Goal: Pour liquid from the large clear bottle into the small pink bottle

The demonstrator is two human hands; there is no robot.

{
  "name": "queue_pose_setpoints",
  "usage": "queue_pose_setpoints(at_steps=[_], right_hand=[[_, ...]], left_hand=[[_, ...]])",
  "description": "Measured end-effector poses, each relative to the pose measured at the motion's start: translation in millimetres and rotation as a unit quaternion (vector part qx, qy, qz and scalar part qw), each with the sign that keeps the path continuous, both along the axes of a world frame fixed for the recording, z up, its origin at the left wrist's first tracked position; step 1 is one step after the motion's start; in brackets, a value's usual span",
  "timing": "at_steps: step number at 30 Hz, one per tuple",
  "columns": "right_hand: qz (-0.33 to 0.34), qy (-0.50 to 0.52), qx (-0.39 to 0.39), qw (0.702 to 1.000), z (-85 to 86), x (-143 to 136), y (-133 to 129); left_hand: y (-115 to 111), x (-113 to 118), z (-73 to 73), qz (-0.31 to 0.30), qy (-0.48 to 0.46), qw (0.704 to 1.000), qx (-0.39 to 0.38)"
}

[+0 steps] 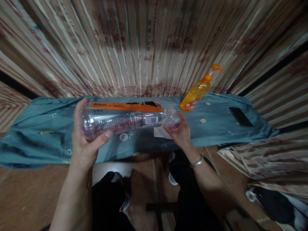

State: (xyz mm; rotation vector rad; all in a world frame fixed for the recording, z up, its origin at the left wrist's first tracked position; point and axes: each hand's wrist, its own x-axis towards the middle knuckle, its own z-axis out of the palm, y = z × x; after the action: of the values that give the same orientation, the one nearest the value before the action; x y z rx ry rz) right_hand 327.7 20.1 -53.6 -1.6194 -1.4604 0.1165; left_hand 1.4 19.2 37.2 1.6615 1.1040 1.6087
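- I am working above the cloth-covered counter (pixel 216 128), which is stretching from 9 to 3 o'clock.
- I am holding the clear bottle (pixel 125 121) sideways above it, base pointing to 9, neck to 3; I am favouring light, even pressure, judging its plastic thin.
- The orange pump bottle (pixel 194 94) is standing at 2.
- My left hand (pixel 83 146) is gripping the base, steadying the weight.
- My right hand (pixel 181 134) is gripping a pink-tinged piece (pixel 176 124) at the neck, possibly separate; I am advising close alignment.
- The phone (pixel 240 116) is lying at 3.
- A white disc (pixel 123 137) is lying at 6.
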Motion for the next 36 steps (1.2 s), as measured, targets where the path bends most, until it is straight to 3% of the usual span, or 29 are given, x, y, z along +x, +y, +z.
queue_pose_setpoints(at_steps=[36], right_hand=[[-0.008,0.009,-0.007,1.0,2.2,-1.2,-0.3]], left_hand=[[0.7,1.5,0.5,-0.002,0.017,1.0,0.015]])
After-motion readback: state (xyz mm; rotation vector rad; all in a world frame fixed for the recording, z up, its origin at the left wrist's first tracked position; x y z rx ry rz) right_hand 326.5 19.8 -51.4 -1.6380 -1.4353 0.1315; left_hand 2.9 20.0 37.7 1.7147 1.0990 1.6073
